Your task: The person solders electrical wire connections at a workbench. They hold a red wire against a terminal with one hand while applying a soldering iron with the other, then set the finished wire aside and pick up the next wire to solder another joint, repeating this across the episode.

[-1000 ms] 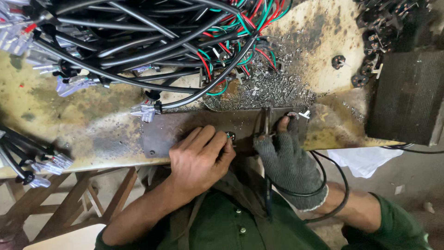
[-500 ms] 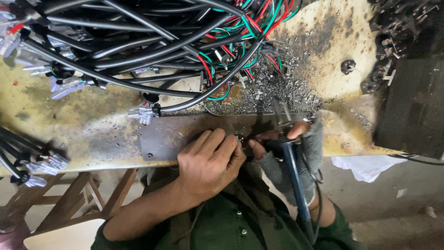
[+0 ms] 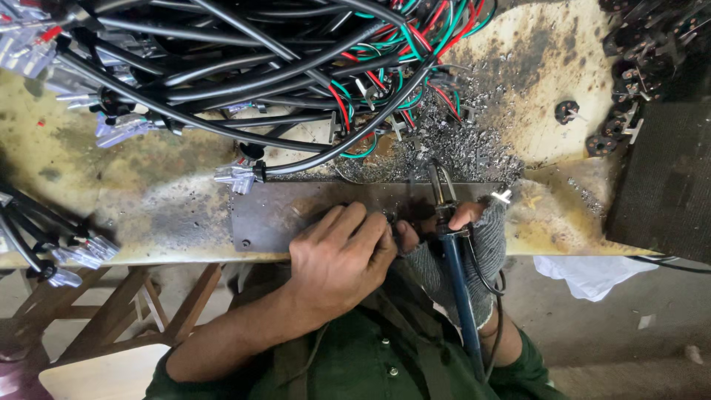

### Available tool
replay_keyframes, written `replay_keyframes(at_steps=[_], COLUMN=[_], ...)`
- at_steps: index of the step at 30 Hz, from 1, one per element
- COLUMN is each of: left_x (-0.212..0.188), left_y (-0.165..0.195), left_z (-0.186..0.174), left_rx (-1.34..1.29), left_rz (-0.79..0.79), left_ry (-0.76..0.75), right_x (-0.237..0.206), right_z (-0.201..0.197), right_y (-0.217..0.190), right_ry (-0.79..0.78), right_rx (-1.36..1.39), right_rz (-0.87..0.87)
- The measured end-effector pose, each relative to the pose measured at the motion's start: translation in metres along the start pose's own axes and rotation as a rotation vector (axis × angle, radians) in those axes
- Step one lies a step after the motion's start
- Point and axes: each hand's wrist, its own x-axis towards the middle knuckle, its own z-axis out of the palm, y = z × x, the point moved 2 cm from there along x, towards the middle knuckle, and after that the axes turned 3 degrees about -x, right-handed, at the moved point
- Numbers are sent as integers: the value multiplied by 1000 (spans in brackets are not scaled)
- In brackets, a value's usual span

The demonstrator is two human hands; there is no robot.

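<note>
Over the bench now: the left hand is bare, curled down on the steel plate, fingertips pinched together at the plate's middle. Something small sits under them, too hidden to name. My guess is the hand pins it flat so it can't skid on the metal.

The right hand, in a grey fingerless glove, is wrapped round the blue handle of a soldering iron. The iron's metal front end points away from the person, across the plate's far edge toward the grey scrap heap. Its cord loops back past the wrist. The two hands meet thumb to thumb, likely so the tool stays steady beside the pinched piece.

The plate lies along the near edge of the scorched yellow bench, probably as a heat shield for the top. Behind it, a big tangle of black, red and green cables with clear plugs on their ends. More plug ends lie at the left edge. Small black round parts are piled at the far right, one lone piece apart from them. No labels or packages to be seen; only a white rag hanging below the bench.
</note>
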Motion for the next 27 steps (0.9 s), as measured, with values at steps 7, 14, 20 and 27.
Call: replay_keyframes(at_steps=[7, 14, 20, 27], left_x=[-3, -7, 20, 33], left_y=[5, 8, 12, 15], left_z=[-2, -22, -127, -161], left_rx=[22, -6, -12, 811], left_rz=[-53, -268, -265, 67], left_ry=[-28, 53, -394, 98], right_x=[2, -6, -6, 0], right_z=[-1, 7, 1, 3], right_y=[-2, -4, 5, 5], right_ry=[28, 80, 30, 164], right_rx=[-42, -71, 321, -54], right_rz=[-105, 29, 125, -12])
